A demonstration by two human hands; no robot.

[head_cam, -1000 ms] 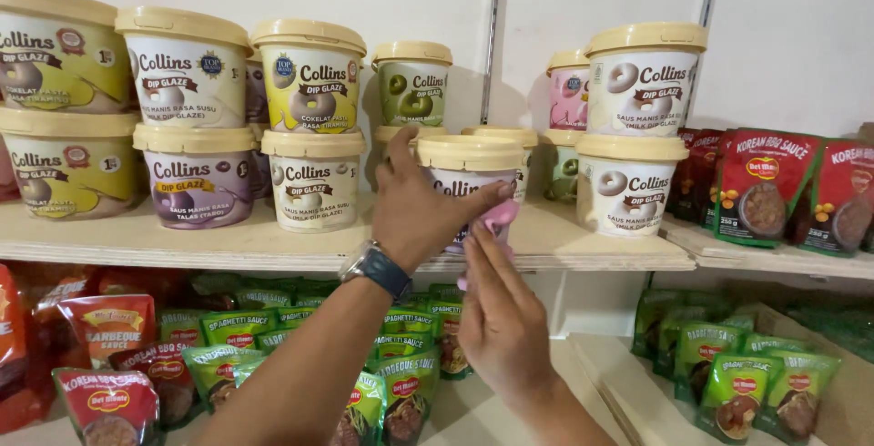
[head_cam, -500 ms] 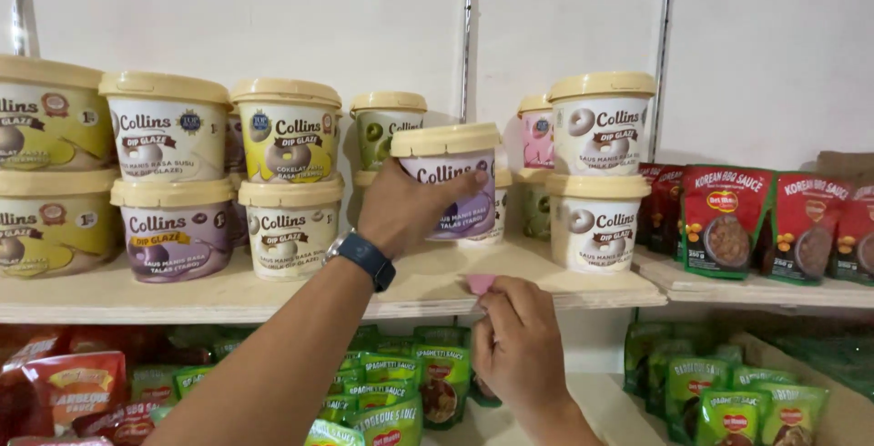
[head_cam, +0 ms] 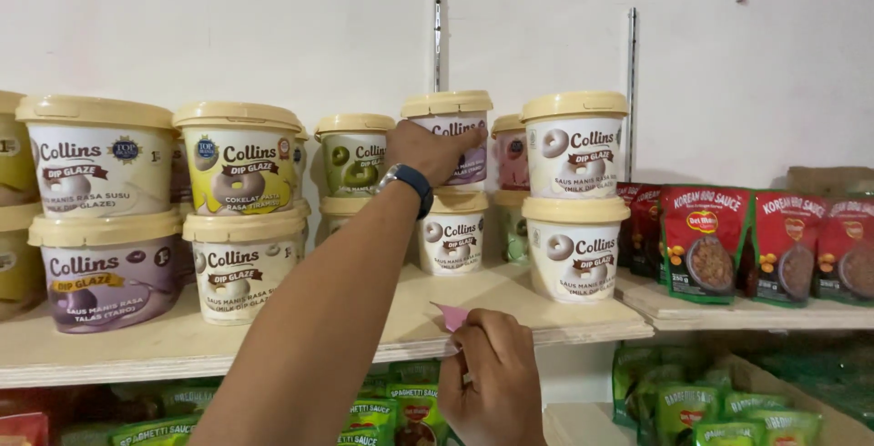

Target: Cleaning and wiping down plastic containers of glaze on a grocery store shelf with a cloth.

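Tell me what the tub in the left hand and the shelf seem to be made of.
The tub looks like smooth plastic: glossy printed wall, cream snap-on lid. The shelf looks like bare pale plywood, matte, with faint layers along its front edge; I can't be sure.

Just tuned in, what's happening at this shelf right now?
A person is working at a wooden shelf stocked with cream-lidded tubs. Their left hand grips a purple-labelled tub sitting on top of another tub in the stack. Their right hand is low at the shelf's front edge, pinching a small pink piece, perhaps a tag. Red sauce pouches stand to the right.
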